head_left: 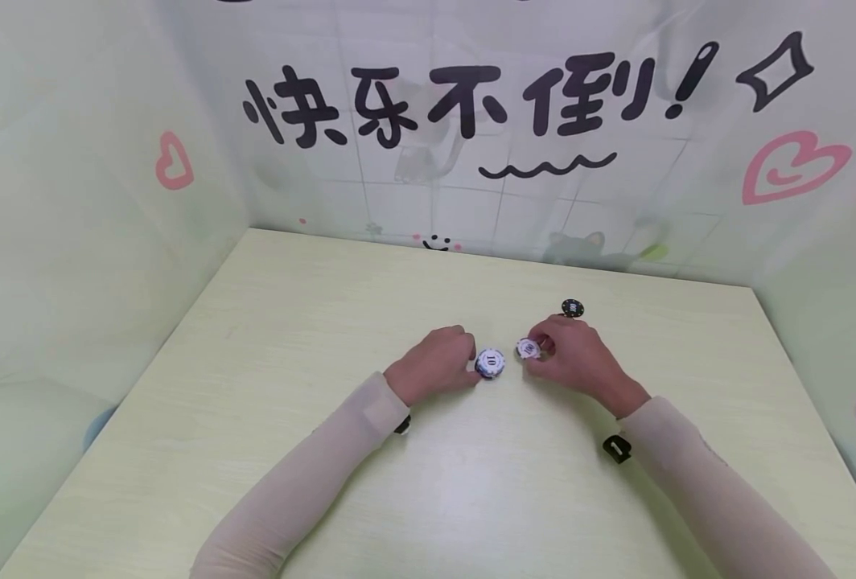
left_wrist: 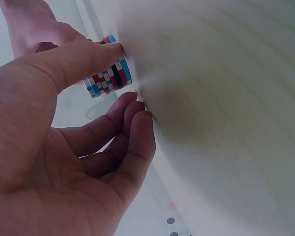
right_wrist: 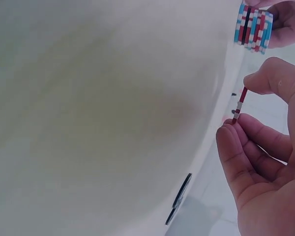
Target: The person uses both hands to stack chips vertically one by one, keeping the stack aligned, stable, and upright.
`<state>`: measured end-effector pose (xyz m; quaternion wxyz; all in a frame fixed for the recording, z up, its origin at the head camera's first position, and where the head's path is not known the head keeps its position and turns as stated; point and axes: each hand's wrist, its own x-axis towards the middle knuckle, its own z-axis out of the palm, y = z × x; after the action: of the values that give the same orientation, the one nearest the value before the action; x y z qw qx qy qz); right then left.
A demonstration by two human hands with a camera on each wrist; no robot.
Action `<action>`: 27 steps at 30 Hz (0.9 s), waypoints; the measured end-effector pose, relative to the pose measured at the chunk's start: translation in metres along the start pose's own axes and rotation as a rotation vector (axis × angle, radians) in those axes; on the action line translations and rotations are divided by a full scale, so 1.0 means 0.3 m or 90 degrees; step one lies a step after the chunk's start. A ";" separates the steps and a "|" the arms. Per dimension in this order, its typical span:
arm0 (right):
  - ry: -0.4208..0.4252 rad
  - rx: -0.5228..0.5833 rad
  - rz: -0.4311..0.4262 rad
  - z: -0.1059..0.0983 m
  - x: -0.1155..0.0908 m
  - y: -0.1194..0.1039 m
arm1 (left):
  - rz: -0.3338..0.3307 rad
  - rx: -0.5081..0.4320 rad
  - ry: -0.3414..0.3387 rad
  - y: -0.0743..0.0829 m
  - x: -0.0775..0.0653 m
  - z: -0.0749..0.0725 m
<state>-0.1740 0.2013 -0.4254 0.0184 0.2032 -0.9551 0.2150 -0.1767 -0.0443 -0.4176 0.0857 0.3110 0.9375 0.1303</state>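
A stack of poker chips [head_left: 490,362] with red, blue, white and black edges stands on the table, a face marked 10 on top. My left hand [head_left: 437,363] is close at its left side. In the left wrist view the thumb [left_wrist: 88,61] overlaps the stack [left_wrist: 110,78], and the bent fingers [left_wrist: 137,132] stay apart from it. My right hand [head_left: 573,354] pinches a single red-and-white poker chip [right_wrist: 239,105] on its edge between thumb and fingertips, just right of the stack. Its printed face [head_left: 528,348] shows in the head view.
Behind the right hand lies a black poker chip [head_left: 573,307], with a second dark one partly hidden by the hand. The pale wooden table [head_left: 290,322] ends at a printed curtain [head_left: 399,193] at the back and sides.
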 end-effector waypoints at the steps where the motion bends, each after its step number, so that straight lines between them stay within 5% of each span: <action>1: 0.002 0.001 -0.005 -0.002 -0.002 -0.006 | 0.000 0.001 0.000 0.001 0.000 0.000; 27: 0.041 0.040 -0.126 0.022 0.008 -0.124 | 0.009 -0.003 0.002 -0.005 0.005 -0.001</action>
<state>-0.1611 0.1668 -0.4160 0.0639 0.2899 -0.9221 0.2483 -0.1788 -0.0445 -0.4178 0.0843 0.3170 0.9352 0.1333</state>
